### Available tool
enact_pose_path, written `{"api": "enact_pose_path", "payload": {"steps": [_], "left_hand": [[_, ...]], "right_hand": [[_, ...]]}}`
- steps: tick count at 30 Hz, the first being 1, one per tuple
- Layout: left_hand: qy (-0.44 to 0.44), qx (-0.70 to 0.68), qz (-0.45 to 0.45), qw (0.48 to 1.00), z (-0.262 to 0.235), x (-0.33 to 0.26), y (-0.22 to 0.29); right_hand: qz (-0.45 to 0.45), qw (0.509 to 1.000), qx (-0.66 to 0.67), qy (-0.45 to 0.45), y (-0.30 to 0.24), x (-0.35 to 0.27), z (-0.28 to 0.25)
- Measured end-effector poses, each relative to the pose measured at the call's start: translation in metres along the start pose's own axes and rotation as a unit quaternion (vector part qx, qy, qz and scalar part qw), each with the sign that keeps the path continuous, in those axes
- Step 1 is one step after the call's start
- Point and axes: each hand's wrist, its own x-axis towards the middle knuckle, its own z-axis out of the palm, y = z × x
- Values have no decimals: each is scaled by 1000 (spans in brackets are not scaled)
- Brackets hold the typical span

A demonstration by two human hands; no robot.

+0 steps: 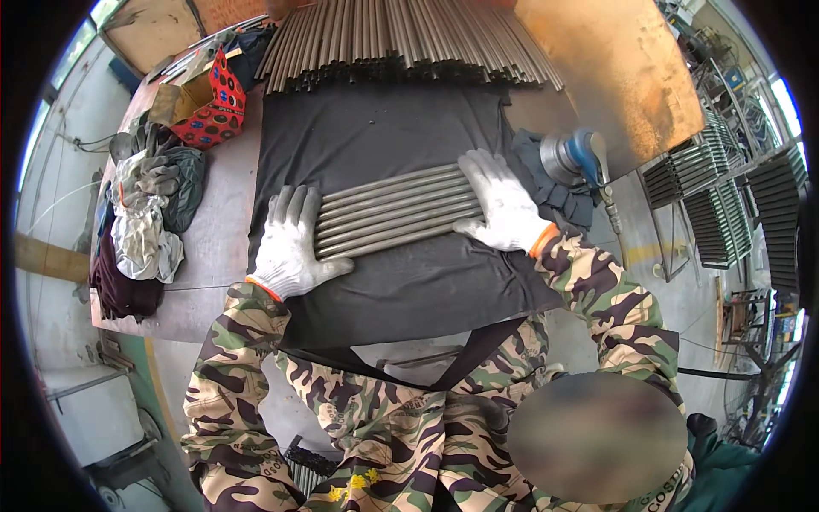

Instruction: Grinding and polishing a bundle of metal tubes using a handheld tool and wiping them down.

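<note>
Left hand (pixel 290 243) and right hand (pixel 503 209), in white knit gloves, press flat and unclenched on both ends of smooth grey metal rods (pixel 392 213) laid on a black cloth (pixel 384 128).

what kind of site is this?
Likely a metalworking shop. Gloved hands, left hand and right hand, press a row of metal tubes on a dark cloth. A big stack of tubes lies behind, and a blue power grinder sits beside.

Grey metal tubes (pixel 391 213) on black cloth (pixel 401 282); red dotted box (pixel 213 107); camouflage sleeves (pixel 597 282).
</note>
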Motion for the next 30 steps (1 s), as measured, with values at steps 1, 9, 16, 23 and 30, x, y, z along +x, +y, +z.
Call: {"api": "enact_pose_path", "payload": {"steps": [1,9,16,23,30], "left_hand": [[5,-3,7,1000,1,0,0],[-14,0,24,1000,-8,10,-6],[65,-17,-1,998,4,9,0],[63,-16,2,998,8,12,-6],[36,-1,3,999,11,11,-10]], "right_hand": [[-14,1000,22,14,6,-10,-4],[6,998,-56,-26,22,-30,-10],[9,998,-66,3,21,-23,-12],[19,998,-14,61,-4,10,8],[27,999,-30,34,-5,-7,16]]}}
